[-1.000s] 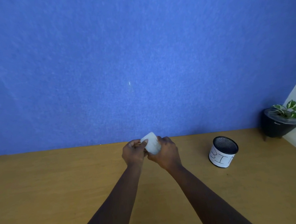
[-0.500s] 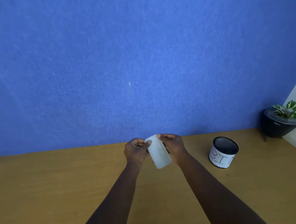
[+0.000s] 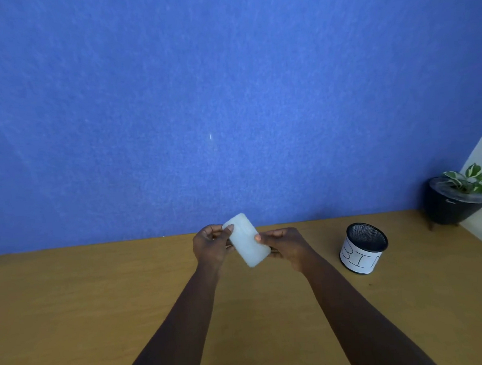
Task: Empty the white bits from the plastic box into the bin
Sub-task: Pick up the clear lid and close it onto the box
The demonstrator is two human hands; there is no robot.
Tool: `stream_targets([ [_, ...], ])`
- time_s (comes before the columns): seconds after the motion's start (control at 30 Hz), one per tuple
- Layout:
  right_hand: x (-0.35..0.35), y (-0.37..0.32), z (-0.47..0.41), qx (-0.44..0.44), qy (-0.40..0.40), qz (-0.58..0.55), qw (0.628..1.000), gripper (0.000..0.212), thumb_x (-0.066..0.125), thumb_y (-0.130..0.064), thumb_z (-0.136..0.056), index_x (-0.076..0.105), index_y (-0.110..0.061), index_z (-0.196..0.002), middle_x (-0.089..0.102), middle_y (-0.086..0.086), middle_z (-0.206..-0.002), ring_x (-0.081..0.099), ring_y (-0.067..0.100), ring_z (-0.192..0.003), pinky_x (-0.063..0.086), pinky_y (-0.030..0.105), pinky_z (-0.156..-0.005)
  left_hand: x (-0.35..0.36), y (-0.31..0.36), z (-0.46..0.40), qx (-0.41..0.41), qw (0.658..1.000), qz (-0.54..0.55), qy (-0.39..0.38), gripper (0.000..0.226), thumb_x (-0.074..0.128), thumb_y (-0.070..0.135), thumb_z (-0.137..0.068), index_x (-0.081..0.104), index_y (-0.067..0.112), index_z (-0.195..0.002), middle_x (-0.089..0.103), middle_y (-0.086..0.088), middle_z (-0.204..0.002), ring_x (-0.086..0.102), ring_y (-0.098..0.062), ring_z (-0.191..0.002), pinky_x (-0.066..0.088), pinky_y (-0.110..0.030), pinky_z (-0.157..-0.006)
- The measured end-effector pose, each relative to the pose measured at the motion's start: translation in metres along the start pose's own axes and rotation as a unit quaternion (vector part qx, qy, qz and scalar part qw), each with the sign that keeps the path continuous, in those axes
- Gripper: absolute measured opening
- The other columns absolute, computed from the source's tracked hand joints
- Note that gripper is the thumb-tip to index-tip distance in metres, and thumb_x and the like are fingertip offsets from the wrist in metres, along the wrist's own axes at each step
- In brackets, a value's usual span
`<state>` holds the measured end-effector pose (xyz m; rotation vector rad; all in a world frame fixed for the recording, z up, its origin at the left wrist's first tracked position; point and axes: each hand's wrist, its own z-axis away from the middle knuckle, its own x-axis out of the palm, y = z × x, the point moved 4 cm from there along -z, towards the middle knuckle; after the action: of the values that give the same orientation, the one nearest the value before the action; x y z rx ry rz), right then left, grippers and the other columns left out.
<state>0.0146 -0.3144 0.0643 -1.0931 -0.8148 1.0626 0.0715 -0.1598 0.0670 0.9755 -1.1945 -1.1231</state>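
A small milky-white plastic box (image 3: 248, 239) with rounded corners is held above the wooden table, its broad face tilted toward me. My left hand (image 3: 211, 247) pinches its upper left corner with thumb and fingers. My right hand (image 3: 287, 247) grips its right side, thumb on the face. Whether the box is open or closed, I cannot tell; no white bits show. The bin (image 3: 363, 248), a black mesh cup wrapped in white paper marked "BIN", stands on the table to the right of my right hand, apart from it.
The wooden table (image 3: 72, 305) runs to a blue felt wall (image 3: 229, 98) at the back. A dark pot with a green-white plant (image 3: 458, 197) stands at the far right corner, behind the bin. A white wall edges the right side.
The box has turned from a small end-on shape between both hands to its long broad face. My right hand has slid from behind it out to its right side.
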Motion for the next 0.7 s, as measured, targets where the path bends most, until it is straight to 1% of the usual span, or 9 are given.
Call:
stream_targets([
  [0.07,0.000,0.003,0.003,0.009,-0.023,0.009,1.000,0.030,0.069,-0.006,-0.080,0.064,0.010,-0.104,0.068,0.009,-0.082,0.064,0.009,-0.065,0.055,0.014,-0.049,-0.002,0.001,-0.003,0.006,1.000,-0.017,-0.003,0.019,0.068,0.005,-0.082,0.056,0.011,-0.068,0.058,-0.007,-0.071,0.060,-0.021,-0.067,0.054,-0.019,-0.043],
  [0.13,0.000,0.003,0.003,-0.001,-0.023,0.012,1.000,0.029,0.068,-0.003,-0.080,0.062,0.014,-0.103,0.066,0.006,-0.076,0.063,0.010,-0.066,0.054,0.013,-0.046,-0.002,0.000,-0.004,0.006,1.000,-0.025,-0.003,0.018,0.068,0.006,-0.082,0.056,0.011,-0.068,0.058,-0.007,-0.072,0.060,-0.021,-0.066,0.055,-0.019,-0.043],
  [0.2,0.001,0.001,0.002,-0.012,-0.017,0.017,1.000,0.030,0.068,-0.003,-0.080,0.062,0.016,-0.102,0.065,0.008,-0.077,0.062,0.012,-0.065,0.054,0.013,-0.046,-0.003,-0.003,-0.004,0.000,1.000,-0.023,-0.002,0.018,0.068,0.007,-0.082,0.056,0.011,-0.069,0.059,-0.006,-0.072,0.060,-0.022,-0.067,0.055,-0.020,-0.044],
  [0.27,0.001,0.000,0.003,-0.017,-0.008,0.020,1.000,0.029,0.069,-0.003,-0.079,0.062,0.016,-0.101,0.066,0.014,-0.084,0.062,0.013,-0.065,0.054,0.014,-0.046,-0.003,-0.005,-0.003,-0.004,1.000,-0.016,0.001,0.018,0.068,0.007,-0.082,0.056,0.010,-0.069,0.059,-0.006,-0.072,0.060,-0.020,-0.066,0.054,-0.018,-0.042],
  [0.33,0.002,0.002,0.004,-0.014,-0.004,0.012,1.000,0.029,0.069,-0.003,-0.079,0.062,0.016,-0.101,0.066,0.016,-0.088,0.062,0.013,-0.065,0.055,0.014,-0.046,-0.003,-0.006,-0.003,-0.006,1.000,-0.010,0.007,0.018,0.068,0.006,-0.081,0.056,0.011,-0.069,0.059,-0.005,-0.071,0.059,-0.019,-0.064,0.053,-0.018,-0.041],
  [0.43,0.003,0.005,0.004,0.001,-0.009,-0.026,1.000,0.029,0.069,-0.004,-0.080,0.063,0.012,-0.104,0.066,0.008,-0.081,0.062,0.011,-0.068,0.054,0.012,-0.048,-0.003,-0.005,-0.004,-0.002,1.000,0.000,0.023,0.019,0.068,0.005,-0.081,0.056,0.011,-0.068,0.059,-0.005,-0.070,0.059,-0.020,-0.064,0.052,-0.017,-0.039],
  [0.5,0.002,0.008,0.003,0.021,-0.004,-0.056,0.998,0.029,0.069,-0.004,-0.080,0.063,0.010,-0.105,0.065,0.005,-0.079,0.061,0.010,-0.069,0.055,0.012,-0.053,-0.006,-0.006,-0.006,-0.006,0.999,0.020,0.045,0.019,0.067,0.005,-0.082,0.056,0.011,-0.068,0.059,-0.006,-0.071,0.060,-0.019,-0.063,0.054,-0.018,-0.040],
  [0.63,0.003,0.014,0.005,0.047,-0.004,-0.101,0.994,0.029,0.067,0.004,-0.079,0.060,0.019,-0.103,0.064,0.010,-0.073,0.062,0.010,-0.059,0.057,0.012,-0.054,-0.012,-0.009,-0.008,-0.008,0.997,0.032,0.075,0.020,0.065,0.005,-0.084,0.054,0.012,-0.069,0.057,-0.006,-0.073,0.059,-0.020,-0.067,0.055,-0.025,-0.048],
  [0.7,0.003,0.013,0.005,0.043,0.008,-0.103,0.994,0.028,0.066,0.007,-0.078,0.059,0.020,-0.102,0.063,0.011,-0.072,0.062,0.013,-0.062,0.056,0.012,-0.052,-0.012,-0.011,-0.007,-0.012,0.996,0.044,0.073,0.021,0.065,0.004,-0.084,0.054,0.012,-0.068,0.056,-0.006,-0.073,0.059,-0.020,-0.067,0.055,-0.022,-0.044],
])
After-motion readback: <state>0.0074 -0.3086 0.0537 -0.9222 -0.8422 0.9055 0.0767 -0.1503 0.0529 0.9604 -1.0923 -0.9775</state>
